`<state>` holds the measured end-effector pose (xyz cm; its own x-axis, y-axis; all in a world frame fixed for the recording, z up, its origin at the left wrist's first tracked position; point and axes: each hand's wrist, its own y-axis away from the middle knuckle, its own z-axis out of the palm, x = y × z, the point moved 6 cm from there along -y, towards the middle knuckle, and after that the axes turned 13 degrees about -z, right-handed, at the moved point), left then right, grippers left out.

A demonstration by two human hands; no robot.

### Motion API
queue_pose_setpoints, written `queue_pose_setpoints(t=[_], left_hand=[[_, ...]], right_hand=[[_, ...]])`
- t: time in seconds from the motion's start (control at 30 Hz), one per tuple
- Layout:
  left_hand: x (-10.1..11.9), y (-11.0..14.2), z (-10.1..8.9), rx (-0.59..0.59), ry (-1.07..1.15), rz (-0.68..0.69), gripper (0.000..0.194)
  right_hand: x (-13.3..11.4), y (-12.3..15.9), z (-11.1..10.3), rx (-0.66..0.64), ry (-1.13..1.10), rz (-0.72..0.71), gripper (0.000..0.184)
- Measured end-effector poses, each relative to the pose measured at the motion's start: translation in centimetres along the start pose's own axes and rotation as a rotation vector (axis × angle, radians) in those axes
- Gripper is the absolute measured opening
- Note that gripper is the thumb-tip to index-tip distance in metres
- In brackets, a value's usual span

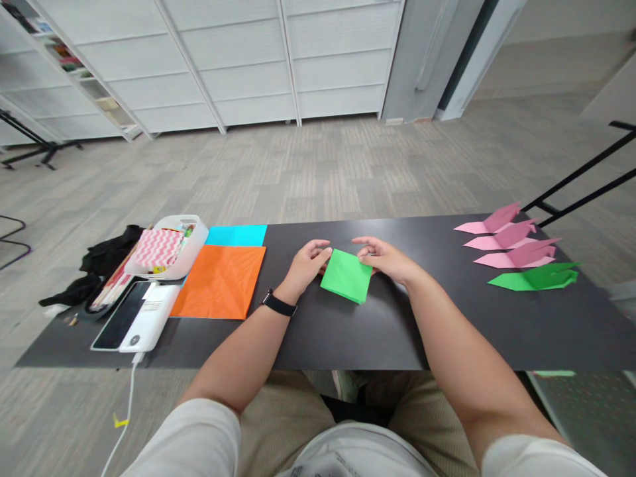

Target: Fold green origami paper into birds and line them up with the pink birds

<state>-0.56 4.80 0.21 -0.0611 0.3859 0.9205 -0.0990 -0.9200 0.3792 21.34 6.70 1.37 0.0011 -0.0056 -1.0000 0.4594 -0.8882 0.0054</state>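
A small square of folded green paper [346, 276] is held up between my two hands, just over the dark table. My left hand [309, 264] pinches its upper left corner, thumb on top and the fingers partly behind. At the upper right corner, my right hand [386, 257] grips the paper between thumb and fingers, with the index finger stretched out beyond it. The paper is tilted a little, and its lower edge shows more than one layer.
Folded pink paper figures [514, 254] and a green one [534, 277] line the right of the table [318, 344]. Leftward lie orange sheets [218, 281], a blue sheet [237, 235], a white basket [196, 248], a white power bank [152, 321] with a cable, and black cloth [112, 246].
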Motion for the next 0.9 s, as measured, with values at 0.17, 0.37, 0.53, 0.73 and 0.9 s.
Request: queue_pose_setpoints(t=[0.17,0.37,0.53,0.73,0.9], left_hand=[[-0.1,-0.2,0.1,-0.018,-0.062,0.061,0.049],[-0.1,-0.2,-0.1,0.019,-0.240,0.151,0.044],[0.2,-0.2,1.0,0.020,-0.384,0.269,0.035],[0.9,-0.4,1.9,0.060,-0.562,0.423,0.030],[1.2,0.3,2.1,0.119,-0.789,0.435,0.022]], right_hand=[[0.9,-0.2,-0.9,0.004,0.181,-0.029,0.056],[-1.1,-0.4,-0.3,0.046,0.726,-0.392,0.034],[-1.3,-0.2,1.2,0.010,0.968,-0.544,0.026],[0.0,-0.4,0.8,0.024,1.110,-0.471,0.024],[0.2,-0.5,1.0,0.001,1.127,-0.478,0.025]])
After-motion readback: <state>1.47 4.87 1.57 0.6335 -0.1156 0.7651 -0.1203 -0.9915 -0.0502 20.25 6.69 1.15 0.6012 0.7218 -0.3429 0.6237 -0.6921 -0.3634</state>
